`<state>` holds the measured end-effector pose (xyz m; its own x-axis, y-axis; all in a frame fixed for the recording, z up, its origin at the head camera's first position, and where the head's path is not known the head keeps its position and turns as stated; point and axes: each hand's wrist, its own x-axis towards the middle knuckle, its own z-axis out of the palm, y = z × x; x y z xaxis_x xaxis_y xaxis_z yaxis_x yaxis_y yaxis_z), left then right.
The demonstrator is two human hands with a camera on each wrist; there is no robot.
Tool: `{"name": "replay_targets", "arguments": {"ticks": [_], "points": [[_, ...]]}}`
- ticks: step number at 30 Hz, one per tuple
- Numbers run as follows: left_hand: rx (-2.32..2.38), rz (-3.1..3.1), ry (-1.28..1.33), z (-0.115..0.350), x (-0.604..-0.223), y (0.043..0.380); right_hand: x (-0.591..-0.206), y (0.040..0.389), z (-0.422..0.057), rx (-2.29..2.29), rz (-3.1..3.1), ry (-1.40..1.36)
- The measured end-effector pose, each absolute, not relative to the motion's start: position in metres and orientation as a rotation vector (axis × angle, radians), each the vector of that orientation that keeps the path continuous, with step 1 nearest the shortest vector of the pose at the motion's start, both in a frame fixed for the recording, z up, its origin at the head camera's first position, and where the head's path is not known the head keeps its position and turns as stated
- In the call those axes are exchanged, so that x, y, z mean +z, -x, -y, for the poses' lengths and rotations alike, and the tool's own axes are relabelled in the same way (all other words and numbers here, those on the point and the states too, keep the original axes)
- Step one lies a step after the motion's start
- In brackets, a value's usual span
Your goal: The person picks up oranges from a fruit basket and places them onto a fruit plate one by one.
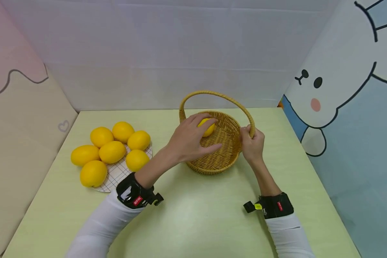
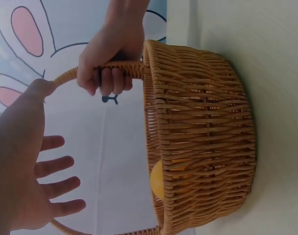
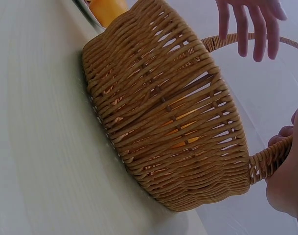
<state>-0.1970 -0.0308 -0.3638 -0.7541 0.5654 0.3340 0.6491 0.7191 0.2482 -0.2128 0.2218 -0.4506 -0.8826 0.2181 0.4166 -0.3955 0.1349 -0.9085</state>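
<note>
A round wicker basket point(image 1: 209, 165) with a tall arched handle stands on the table. Its handle is gripped near the right end by my right hand point(image 1: 253, 143), fingers curled round it. My left hand point(image 1: 191, 139) hovers over the basket's left side with fingers spread and nothing in them. Beneath those fingers lies one yellow lemon point(image 1: 208, 128) inside the basket, partly hidden by the hand. In the left wrist view the lemon point(image 2: 157, 181) shows at the rim, apart from the left hand point(image 2: 36, 176).
Left of the basket, several lemons point(image 1: 113, 152) lie on and around a white plate with a grid pattern point(image 1: 116, 175). A pale wall point(image 1: 180, 53) rises behind the table point(image 1: 187, 215), and a cartoon-printed panel point(image 1: 351, 107) stands along the right side.
</note>
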Motion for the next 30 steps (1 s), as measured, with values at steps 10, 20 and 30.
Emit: {"name": "replay_targets", "arguments": {"ticks": [10, 20, 30], "points": [[-0.331, 2.884, 1.013, 0.008, -0.37, 0.238, -0.45, 0.213, -0.224, 1.79, 1.954, -0.192], [-0.285, 3.074, 0.939, 0.003, -0.378, 0.27, -0.448, 0.212, -0.223, 1.788, 1.972, -0.174], [-0.307, 3.123, 0.924, -0.004, -0.387, 0.282, -0.449, 0.211, -0.222, 1.76, 1.989, -0.168]]}}
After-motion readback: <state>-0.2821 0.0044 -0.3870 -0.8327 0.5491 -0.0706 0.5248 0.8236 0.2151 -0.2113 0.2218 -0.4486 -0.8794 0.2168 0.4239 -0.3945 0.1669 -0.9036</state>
